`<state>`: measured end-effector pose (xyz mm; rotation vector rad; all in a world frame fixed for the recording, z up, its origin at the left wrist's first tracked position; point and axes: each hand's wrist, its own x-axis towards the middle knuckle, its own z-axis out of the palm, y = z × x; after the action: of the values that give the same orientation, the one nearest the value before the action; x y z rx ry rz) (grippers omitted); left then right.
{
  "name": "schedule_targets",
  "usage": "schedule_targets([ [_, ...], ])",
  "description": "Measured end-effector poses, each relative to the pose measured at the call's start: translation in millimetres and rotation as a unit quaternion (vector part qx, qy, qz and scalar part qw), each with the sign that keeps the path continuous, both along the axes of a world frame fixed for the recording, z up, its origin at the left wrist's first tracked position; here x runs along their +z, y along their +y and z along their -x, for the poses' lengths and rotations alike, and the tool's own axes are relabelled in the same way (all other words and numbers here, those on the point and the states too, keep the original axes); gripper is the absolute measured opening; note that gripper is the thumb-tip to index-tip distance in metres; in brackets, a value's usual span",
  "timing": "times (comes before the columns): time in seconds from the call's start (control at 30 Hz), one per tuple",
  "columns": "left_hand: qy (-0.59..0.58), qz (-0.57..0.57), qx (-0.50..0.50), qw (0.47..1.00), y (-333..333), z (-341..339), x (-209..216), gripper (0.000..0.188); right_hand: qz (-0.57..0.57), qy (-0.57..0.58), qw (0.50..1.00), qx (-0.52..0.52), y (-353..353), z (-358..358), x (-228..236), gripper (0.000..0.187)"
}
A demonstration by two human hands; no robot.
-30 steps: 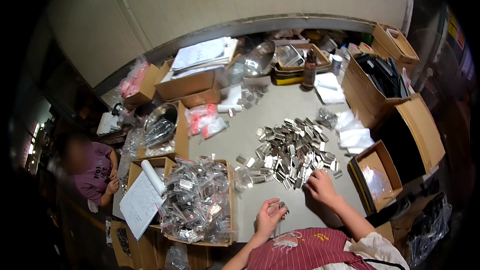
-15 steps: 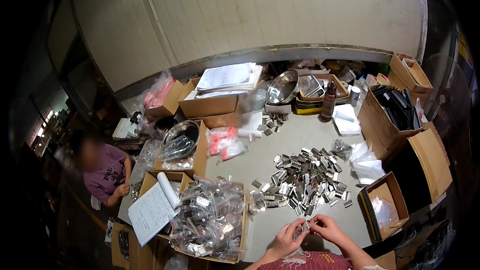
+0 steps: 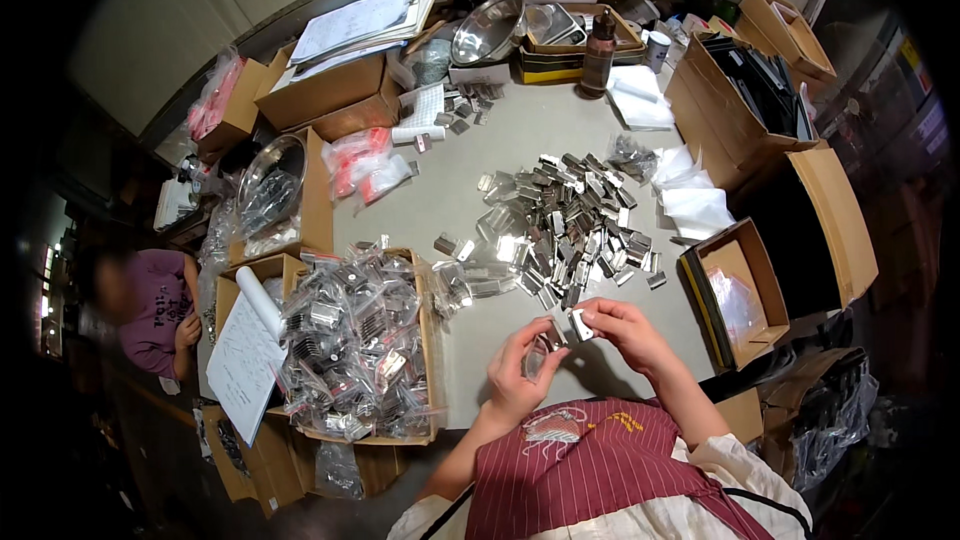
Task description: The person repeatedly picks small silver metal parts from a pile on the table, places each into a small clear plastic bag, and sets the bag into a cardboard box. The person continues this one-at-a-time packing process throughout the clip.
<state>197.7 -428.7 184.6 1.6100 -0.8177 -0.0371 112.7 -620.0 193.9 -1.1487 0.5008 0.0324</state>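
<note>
At the table's near edge my two hands meet in front of my apron. My left hand (image 3: 512, 378) is closed on a small clear plastic bag (image 3: 536, 358), with a dark metal edge showing at its fingertips. Between the thumb and fingers of my right hand (image 3: 632, 332) is a small shiny metal piece (image 3: 579, 325), close to the bag's upper end. Just beyond lies a loose heap of similar metal pieces (image 3: 585, 225), silver and dark. Left of my hands, a cardboard box (image 3: 432, 340) is heaped with bagged metal parts (image 3: 350, 335).
A small open box (image 3: 697, 305) with clear bags stands to the right, below white sheets (image 3: 690, 210). A brown bottle (image 3: 597, 55) and steel bowl (image 3: 487, 30) stand at the back. Handwritten paper (image 3: 240, 365) leans at left; a person in purple (image 3: 155, 310) sits beyond.
The view has tipped down and shifted right, showing more of my apron. My hands have drawn slightly apart, and the metal piece in my right hand now shows.
</note>
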Motion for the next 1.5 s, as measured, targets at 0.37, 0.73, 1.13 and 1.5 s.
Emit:
schedule_targets([
  [0.37, -0.161, -0.102, -0.076, 0.979, -5.4, -5.9, 0.1, 0.044, -0.044, 0.019, 0.998, 0.03, 14.5, 16.5, -34.3, 0.027],
  [0.73, 0.276, -0.066, -0.119, 0.951, 2.8, -0.4, -27.9, 0.03, 0.768, 0.133, 0.627, -0.019, -97.1, 44.0, -64.9, 0.028],
  [1.13, 0.232, -0.053, -0.068, 0.969, -5.0, -3.9, -29.1, 0.033, 0.052, 0.021, 0.998, -0.021, -50.4, 2.9, -19.5, 0.016],
  [1.5, 0.045, -0.074, -0.028, 0.996, 3.4, -9.8, -3.8, 0.035, 0.235, 0.07, 0.958, 0.151, -20.3, -14.7, 21.5, 0.024],
])
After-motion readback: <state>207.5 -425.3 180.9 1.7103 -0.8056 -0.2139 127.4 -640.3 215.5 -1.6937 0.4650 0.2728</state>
